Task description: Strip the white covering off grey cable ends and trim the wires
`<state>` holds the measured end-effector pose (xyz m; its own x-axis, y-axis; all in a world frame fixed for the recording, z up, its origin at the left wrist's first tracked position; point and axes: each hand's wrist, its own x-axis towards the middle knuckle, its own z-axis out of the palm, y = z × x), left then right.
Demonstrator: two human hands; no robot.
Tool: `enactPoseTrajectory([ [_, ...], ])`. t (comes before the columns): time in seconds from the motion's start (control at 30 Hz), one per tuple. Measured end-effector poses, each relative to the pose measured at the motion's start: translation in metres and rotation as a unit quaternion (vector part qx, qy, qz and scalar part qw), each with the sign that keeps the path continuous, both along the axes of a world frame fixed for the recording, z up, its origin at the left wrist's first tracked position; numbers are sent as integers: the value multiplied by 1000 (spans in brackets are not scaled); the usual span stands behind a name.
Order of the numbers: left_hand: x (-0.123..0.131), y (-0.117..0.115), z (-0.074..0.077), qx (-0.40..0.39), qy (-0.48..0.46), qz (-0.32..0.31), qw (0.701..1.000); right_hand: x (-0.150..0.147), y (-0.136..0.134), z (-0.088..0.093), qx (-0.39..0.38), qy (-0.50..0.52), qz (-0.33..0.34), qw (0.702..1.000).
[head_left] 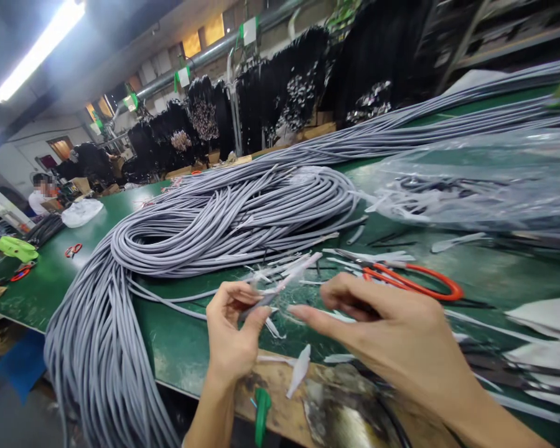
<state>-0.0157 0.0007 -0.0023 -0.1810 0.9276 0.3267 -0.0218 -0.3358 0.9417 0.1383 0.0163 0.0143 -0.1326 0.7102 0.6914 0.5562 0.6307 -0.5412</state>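
My left hand [233, 326] pinches the end of a grey cable [280, 287] between thumb and fingers, just above the near edge of the green table [177, 342]. My right hand [392, 333] hovers beside it with the index finger stretched toward the left hand and the other fingers loosely curled; it looks to hold nothing. Red-handled scissors [410, 280] lie just behind the right hand. A big coil of grey cables [233, 218] fills the table's middle and hangs over the front edge at the left.
Cut sleeve scraps [299, 370] litter the worn table edge. A clear plastic bag [476, 180] lies at the right. Black cable bundles [284, 93] hang behind. Another person [42, 193] sits far left near a white bag [81, 211] and red scissors [73, 250].
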Motion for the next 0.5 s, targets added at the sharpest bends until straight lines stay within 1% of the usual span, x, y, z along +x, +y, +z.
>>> enactPoseTrajectory([
  [0.03,0,-1,0,5,0,-3,1000,-1,1,0,-16,28,-7,999],
  [0.07,1,-1,0,9,5,-10,1000,-3,2,-1,-20,42,0,999],
  [0.13,0,-2,1,16,21,-22,999,-7,3,-2,1,32,39,999],
  [0.23,-1,-2,1,26,38,-39,998,-10,2,-5,71,-12,74,995],
  [0.33,-2,-1,2,36,42,-65,996,-12,0,-8,139,-49,79,986],
  [0.4,-1,0,3,28,31,-57,997,-14,-2,-9,158,-69,91,981],
  [0.5,3,1,3,-23,-21,-19,999,-15,-5,-9,135,-87,119,980],
])
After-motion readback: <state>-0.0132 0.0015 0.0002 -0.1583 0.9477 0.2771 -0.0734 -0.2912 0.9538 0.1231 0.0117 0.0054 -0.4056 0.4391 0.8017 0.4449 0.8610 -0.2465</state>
